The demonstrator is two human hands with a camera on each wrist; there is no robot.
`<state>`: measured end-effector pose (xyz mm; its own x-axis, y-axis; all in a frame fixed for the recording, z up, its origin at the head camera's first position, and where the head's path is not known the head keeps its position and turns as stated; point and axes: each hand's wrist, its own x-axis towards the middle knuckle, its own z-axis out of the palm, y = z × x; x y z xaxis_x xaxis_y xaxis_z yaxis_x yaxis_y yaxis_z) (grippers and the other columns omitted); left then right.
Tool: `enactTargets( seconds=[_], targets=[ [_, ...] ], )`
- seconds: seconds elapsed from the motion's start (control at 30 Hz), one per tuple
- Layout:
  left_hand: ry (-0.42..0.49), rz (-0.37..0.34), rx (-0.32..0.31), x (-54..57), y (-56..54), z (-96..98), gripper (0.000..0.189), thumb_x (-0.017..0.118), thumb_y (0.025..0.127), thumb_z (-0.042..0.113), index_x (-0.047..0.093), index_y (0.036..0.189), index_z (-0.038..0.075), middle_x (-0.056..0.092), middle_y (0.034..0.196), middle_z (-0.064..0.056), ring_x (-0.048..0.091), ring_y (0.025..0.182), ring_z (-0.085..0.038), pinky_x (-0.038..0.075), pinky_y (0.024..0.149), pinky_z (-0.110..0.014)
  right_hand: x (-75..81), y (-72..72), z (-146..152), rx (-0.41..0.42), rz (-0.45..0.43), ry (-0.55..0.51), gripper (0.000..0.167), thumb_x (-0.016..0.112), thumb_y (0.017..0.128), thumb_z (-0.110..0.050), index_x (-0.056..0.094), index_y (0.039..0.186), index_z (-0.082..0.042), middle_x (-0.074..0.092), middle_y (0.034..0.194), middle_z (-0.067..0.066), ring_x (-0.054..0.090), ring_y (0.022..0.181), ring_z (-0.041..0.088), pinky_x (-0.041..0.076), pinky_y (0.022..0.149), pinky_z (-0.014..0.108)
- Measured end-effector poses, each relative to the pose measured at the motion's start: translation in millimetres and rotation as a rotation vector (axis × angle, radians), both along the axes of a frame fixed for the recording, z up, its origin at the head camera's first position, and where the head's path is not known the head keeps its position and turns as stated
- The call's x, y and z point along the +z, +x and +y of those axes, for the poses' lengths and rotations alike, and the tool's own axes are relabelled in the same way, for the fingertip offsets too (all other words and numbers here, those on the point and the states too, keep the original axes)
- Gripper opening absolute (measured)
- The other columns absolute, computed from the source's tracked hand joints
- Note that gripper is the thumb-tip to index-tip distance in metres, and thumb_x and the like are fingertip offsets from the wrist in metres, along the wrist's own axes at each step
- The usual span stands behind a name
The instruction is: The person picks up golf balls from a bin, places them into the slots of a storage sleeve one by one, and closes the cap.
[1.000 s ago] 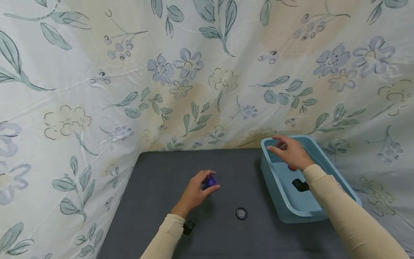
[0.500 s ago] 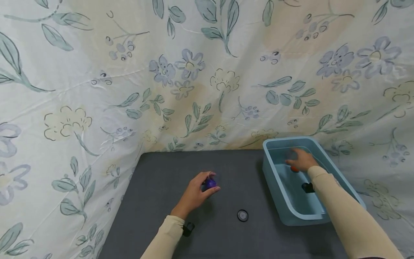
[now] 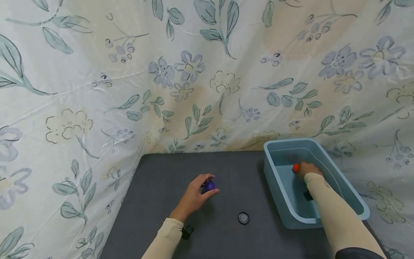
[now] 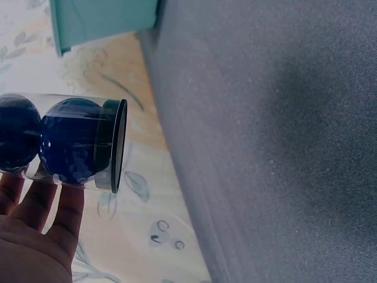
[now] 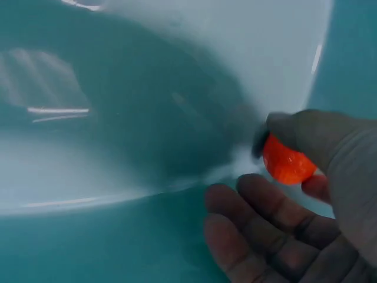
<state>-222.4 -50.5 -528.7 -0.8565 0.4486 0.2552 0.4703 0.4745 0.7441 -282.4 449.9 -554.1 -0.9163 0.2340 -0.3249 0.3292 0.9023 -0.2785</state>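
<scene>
My left hand [image 3: 193, 196] holds a clear tube over the grey table [image 3: 226, 165], fingers and thumb round its side. Two dark blue balls [image 4: 69, 141] show inside the tube in the left wrist view, and a black-rimmed cap [image 4: 118, 146] covers one end. In the head view the balls look purple. Down inside the light blue bin [image 3: 281, 187], my right hand [image 3: 308, 169] pinches an orange ball [image 5: 287, 160] between thumb and index finger, close to the bin's floor. The other right fingers are loosely bent beside it.
A small round black-rimmed disc [image 3: 243, 218] lies flat on the table between the left hand and the bin. The bin's raised walls surround the right hand. Floral cloth [image 3: 194, 79] hangs behind the table and along the left.
My right hand has gone from above the bin's far left rim down into it, reaching the orange ball. The left hand keeps its hold on the tube, nearly still.
</scene>
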Motion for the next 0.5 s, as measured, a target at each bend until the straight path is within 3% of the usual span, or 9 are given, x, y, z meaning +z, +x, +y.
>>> enactTargets(
  seconds=[0.23,0.5],
  targets=[
    [-0.006,0.003,0.001,0.1,-1.0,-1.3,0.051,0.070,0.096,0.052,0.058,0.139,0.027,0.065,0.131,-0.005,0.065,0.118,-0.014,0.058,0.102,-0.039,-9.0,-1.8,-1.8,0.020,-0.011,0.047,0.053,0.071,0.094,-0.023,0.050,0.127,0.014,0.060,0.113,0.041,0.063,0.089,0.046,0.054,0.073,0.058],
    [-0.008,-0.014,0.016,0.3,-0.5,-4.1,0.053,0.070,0.095,0.052,0.058,0.139,0.026,0.064,0.133,-0.010,0.065,0.119,-0.016,0.057,0.104,-0.041,-14.0,-11.6,-20.5,0.279,0.018,0.056,0.043,0.075,0.094,-0.014,0.057,0.126,0.007,0.067,0.110,0.031,0.066,0.091,0.040,0.055,0.084,0.061]
  ],
)
